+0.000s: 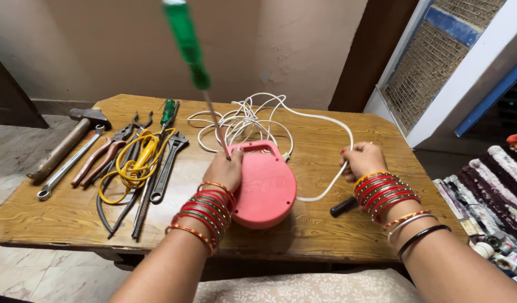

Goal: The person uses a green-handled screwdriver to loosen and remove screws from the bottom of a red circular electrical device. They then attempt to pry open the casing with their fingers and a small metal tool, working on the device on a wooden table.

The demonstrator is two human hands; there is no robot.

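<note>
A red rounded box with a carry handle lies flat in the middle of the wooden table. My left hand rests on its left edge and grips the metal shaft of a green-handled screwdriver, which stands tilted with its handle up. My right hand is closed around the white cable, which runs from the box and lies coiled behind it. Both wrists carry red and gold bangles.
Tools lie in a row on the table's left: a hammer, a spanner, pliers, yellow wire, a second green screwdriver, an adjustable wrench. A black handle lies by my right wrist. Patterned fabric lies right.
</note>
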